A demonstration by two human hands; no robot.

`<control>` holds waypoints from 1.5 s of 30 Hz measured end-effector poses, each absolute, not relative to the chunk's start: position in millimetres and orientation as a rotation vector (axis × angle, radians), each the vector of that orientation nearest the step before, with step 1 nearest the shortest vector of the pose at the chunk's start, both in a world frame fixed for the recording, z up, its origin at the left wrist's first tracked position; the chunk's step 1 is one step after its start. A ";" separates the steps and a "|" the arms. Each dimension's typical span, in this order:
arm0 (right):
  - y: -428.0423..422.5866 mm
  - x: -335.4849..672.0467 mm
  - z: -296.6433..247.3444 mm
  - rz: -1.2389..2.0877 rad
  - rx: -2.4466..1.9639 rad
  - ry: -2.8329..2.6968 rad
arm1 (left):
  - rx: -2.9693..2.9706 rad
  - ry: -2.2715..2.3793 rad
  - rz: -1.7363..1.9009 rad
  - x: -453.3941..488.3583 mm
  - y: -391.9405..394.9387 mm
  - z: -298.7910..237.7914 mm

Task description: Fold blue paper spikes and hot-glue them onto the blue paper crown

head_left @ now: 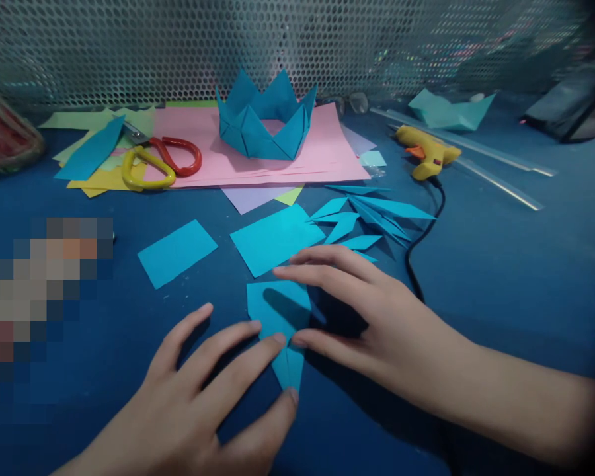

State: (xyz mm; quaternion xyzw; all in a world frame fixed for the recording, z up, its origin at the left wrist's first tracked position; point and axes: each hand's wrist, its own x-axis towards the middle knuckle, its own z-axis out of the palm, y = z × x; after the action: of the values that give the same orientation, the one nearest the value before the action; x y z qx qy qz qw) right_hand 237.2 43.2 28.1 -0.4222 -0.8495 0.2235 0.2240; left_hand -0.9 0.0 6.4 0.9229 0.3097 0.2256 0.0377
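A partly folded piece of blue paper [283, 307] lies on the dark blue table, its lower end narrowing to a point. My left hand [223, 383] rests on it with fingers spread, fingertips along its left edge and the thumb at the pointed end. From the right, my right hand [361, 297] arches over the sheet, thumb at its right edge and forefinger stretched above its top. Just beyond are a blue paper rectangle [275, 241] and a smaller one [177, 254]. Several slim folded blue pieces [377, 208] lie in a loose pile behind my right hand.
A blue folded paper crown [262, 142] stands on pink sheets [188, 125] at the back. Scissors [153, 162] with red and yellow handles lie left of it. A yellow glue gun [429, 152], its black cord [426, 244] and clear sticks [506, 185] are at right.
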 end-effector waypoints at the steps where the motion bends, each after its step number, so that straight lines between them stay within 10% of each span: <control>1: 43.4 237.1 28.1 0.567 -1.193 -2.357 | 2.811 0.968 0.672 -1.1 0.3 7.4; 30: 35.7 229.0 39.9 1.107 -1.217 -2.046 | 2.931 0.659 0.678 8.7 10.6 14.9; 45: 34.0 232.3 23.7 0.495 -0.949 -2.365 | 2.893 0.730 0.679 11.3 8.8 14.1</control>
State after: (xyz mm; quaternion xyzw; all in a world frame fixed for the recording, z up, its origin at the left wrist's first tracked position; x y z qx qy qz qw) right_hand 232.3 34.0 23.7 -0.3521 -0.8774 0.1835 0.2693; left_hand 11.3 8.8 14.1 0.9447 0.2383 0.2218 0.0409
